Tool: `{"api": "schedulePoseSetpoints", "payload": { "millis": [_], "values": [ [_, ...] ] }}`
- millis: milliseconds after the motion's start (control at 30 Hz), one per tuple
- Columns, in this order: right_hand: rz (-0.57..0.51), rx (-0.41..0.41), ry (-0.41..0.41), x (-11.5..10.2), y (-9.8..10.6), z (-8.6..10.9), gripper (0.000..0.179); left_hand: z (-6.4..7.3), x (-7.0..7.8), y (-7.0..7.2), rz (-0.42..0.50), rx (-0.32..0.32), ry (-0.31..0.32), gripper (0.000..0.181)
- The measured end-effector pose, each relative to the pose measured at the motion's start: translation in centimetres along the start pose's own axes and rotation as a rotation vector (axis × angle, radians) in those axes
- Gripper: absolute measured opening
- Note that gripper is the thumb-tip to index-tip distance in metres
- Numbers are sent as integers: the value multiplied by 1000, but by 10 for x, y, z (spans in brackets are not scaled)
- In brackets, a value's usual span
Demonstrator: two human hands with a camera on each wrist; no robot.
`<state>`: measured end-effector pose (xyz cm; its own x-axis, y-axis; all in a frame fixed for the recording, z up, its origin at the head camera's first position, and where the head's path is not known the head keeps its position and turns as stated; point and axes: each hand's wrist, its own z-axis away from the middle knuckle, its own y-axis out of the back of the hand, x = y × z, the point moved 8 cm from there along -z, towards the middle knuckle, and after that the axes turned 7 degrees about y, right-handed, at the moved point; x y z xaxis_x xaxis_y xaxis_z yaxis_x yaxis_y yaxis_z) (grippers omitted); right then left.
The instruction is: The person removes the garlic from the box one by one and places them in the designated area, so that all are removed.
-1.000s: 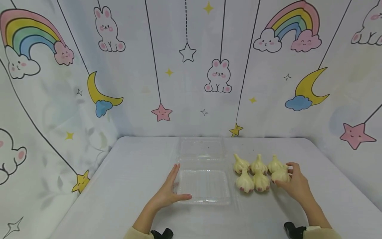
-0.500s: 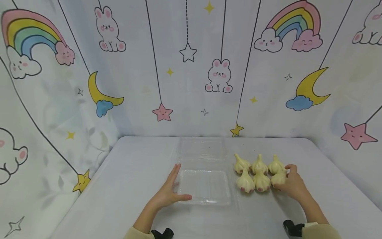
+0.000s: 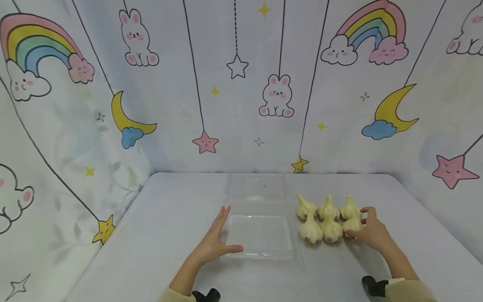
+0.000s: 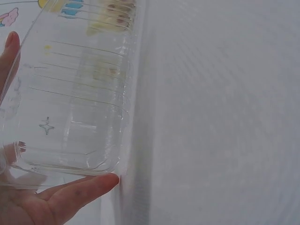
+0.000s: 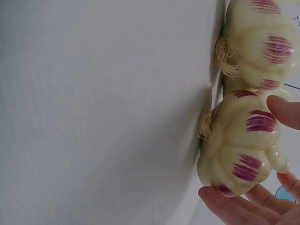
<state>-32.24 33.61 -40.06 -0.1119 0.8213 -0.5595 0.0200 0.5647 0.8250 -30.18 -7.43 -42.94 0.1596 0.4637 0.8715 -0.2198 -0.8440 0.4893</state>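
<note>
My right hand (image 3: 371, 230) holds the front right garlic bulb (image 3: 351, 226) between thumb and fingers. In the right wrist view, this garlic bulb (image 5: 239, 140) shows purple streaks and a tuft of roots, its base close to the tabletop. The thumb is on one side, the fingers on the other. Several more garlic bulbs (image 3: 310, 230) stand beside it in two rows. My left hand (image 3: 211, 243) rests at the left side of a clear plastic clamshell container (image 3: 260, 253), thumb and fingers spread and straight. In the left wrist view the thumb touches the corner of the container (image 4: 70, 164).
The container's clear lid (image 3: 254, 187) lies folded back toward the rear of the white table (image 3: 181, 197). Behind the table hangs a white curtain (image 3: 170, 105) printed with rainbows, rabbits, moons and stars.
My right hand has moved slightly left, bringing the front right bulb closer to its neighbour, then stayed nearly still. The left hand and container have hardly moved.
</note>
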Motion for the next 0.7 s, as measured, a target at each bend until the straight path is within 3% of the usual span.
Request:
{"api": "schedulePoseSetpoints", "payload": {
  "millis": [567, 700],
  "values": [
    [24, 5, 59, -3, 6, 2, 89, -3, 1, 7, -57, 34, 8, 100],
    [71, 14, 86, -8, 11, 5, 89, -1, 2, 13, -82, 37, 10, 99]
  ]
}}
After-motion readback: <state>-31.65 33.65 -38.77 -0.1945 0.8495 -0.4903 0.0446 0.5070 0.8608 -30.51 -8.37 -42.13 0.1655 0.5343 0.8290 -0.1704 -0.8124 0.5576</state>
